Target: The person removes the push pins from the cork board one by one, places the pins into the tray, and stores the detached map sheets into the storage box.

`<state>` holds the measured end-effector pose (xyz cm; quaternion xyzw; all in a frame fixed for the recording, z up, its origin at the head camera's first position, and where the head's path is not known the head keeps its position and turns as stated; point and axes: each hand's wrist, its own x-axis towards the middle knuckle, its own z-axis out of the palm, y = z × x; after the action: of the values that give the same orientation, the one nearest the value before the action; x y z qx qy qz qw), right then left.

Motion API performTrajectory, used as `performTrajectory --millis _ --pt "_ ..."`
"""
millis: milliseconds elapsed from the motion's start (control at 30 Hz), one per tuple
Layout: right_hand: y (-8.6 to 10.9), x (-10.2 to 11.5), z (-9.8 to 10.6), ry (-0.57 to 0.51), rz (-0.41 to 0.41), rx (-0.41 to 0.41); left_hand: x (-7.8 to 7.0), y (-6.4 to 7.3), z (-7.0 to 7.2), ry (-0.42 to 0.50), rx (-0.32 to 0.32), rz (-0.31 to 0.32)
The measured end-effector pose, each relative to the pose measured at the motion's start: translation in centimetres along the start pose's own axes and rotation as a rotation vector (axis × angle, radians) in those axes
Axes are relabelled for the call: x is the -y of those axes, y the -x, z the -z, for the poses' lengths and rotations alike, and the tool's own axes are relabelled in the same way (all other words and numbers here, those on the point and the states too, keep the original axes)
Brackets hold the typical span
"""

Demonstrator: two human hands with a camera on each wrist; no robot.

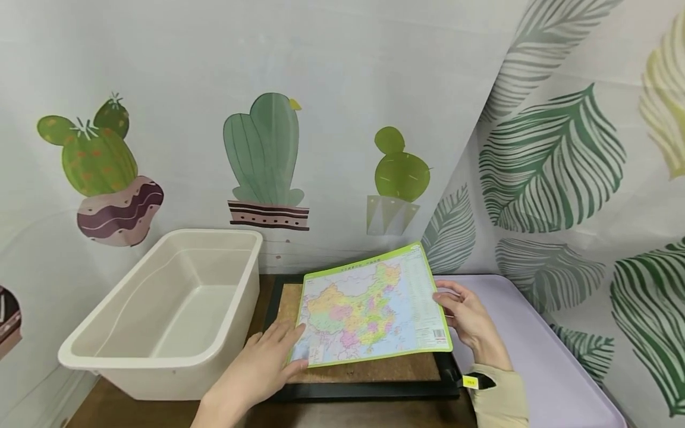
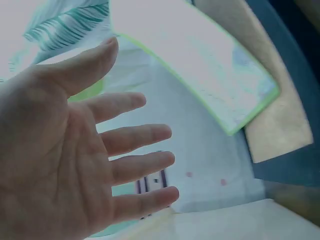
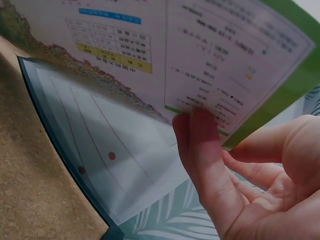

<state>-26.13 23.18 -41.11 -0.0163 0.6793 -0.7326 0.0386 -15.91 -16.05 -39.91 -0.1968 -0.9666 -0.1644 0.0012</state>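
A green-bordered map [image 1: 353,309] was held at a tilt in the lower middle of the head frame, its right edge pinched between the thumb and fingers of the right hand [image 1: 473,324]. The left hand [image 1: 270,359] was spread, grasping nothing, by the map's lower-left corner. Beneath lay a black-framed board [image 1: 369,391] on the brown surface [image 1: 342,416]; a white basin [image 1: 160,361] stood lower left, a lavender tray [image 1: 546,362] lower right.

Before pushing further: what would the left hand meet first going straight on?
The left hand would likely meet the green-bordered, rectangular map sheet near its left edge; depth is unclear.
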Motion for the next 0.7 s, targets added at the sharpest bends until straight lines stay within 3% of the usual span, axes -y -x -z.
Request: performTrajectory --millis 133,267,400,533,700 --pt "0.2 0.3 0.0 -0.011 0.005 -0.002 -0.9 0.9 1.0 -0.052 -0.069 -0.061" --pt "0.3 0.6 0.0 -0.033 0.026 -0.011 -1.5 2.0 2.3 -0.125 -0.184 -0.128" --pt "0.5 0.9 0.1 -0.082 0.039 -0.002 -1.5 3.1 3.6 -0.154 -0.283 -0.122" --pt "0.6 1.1 0.2 -0.107 0.048 0.001 -0.6 4.3 4.8 -0.168 -0.336 -0.088" --pt "0.8 1.2 0.3 -0.142 0.053 0.001 1.6 5.9 6.1 -0.171 -0.436 -0.072"
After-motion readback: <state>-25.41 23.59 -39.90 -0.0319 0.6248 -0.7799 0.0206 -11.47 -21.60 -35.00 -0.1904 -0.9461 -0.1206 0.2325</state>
